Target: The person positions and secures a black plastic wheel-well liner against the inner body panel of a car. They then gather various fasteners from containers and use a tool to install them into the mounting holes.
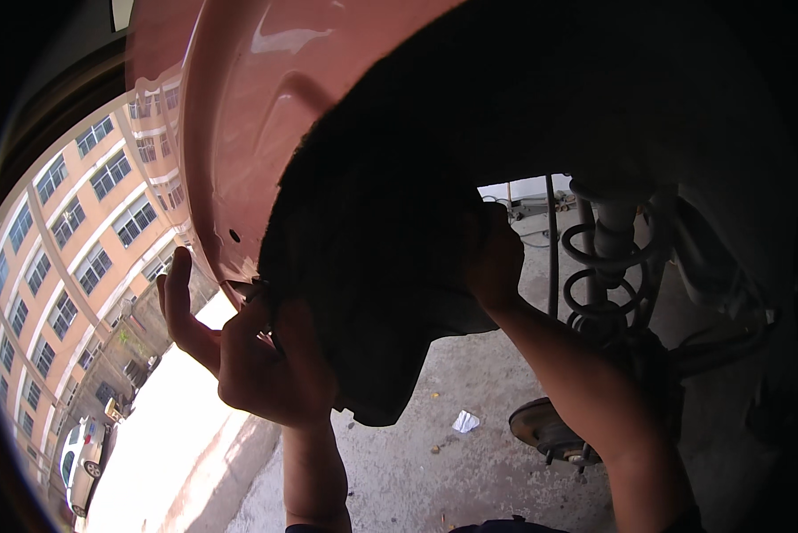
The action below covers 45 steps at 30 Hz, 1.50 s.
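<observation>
A black wheel arch liner (372, 346) hangs in the middle beneath a red fender (266, 53). My left hand (257, 355) grips the liner's left edge at the fender's lower corner, where a small dark tab shows; its outer fingers stick out to the left. My right hand (496, 258), in shadow, holds the liner's right side, its fingertips hard to make out. Right of it stand a coil spring and strut (616, 249), with a brake disc (536, 422) below, partly behind my right forearm.
A grey concrete floor (390, 471) with a crumpled white scrap (465, 421) lies below. Out to the left are a sunlit yard, a multi-storey building (88, 204) and a parked pale car (83, 457). A dark suspension arm (710, 355) runs off to the right.
</observation>
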{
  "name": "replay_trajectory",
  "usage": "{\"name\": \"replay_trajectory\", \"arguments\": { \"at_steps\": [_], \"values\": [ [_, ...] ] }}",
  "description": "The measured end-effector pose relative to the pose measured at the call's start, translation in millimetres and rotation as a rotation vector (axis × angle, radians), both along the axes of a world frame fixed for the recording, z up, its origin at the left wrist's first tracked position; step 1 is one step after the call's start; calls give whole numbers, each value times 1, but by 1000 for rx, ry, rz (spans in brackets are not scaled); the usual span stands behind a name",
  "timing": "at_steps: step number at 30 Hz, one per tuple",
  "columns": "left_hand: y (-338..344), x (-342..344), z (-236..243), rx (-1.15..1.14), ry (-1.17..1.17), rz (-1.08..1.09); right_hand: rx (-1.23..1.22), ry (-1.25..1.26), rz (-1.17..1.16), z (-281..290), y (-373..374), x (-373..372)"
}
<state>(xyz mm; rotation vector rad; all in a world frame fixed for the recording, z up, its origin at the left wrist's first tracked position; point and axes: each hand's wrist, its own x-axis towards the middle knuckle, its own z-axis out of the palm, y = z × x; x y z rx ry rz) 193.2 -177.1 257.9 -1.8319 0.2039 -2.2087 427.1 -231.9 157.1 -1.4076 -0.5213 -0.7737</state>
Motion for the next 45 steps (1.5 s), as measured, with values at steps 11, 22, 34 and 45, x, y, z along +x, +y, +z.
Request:
{"name": "replay_trajectory", "arguments": {
  "at_steps": [11, 22, 34, 45],
  "values": [
    [12, 4, 16, 74, 38, -209, -174, -98, -154, 1, -13, 0],
    [33, -7, -50, -151, 90, -66, -47, -222, -94, -8, -13, 14],
    [56, 17, -57, -174, 41, -277, -42, -556, -269, 5, -13, 8],
    [73, 13, -69, -277, 83, -367, -256, -966, 158, 91, -15, -134]
  ]
}}
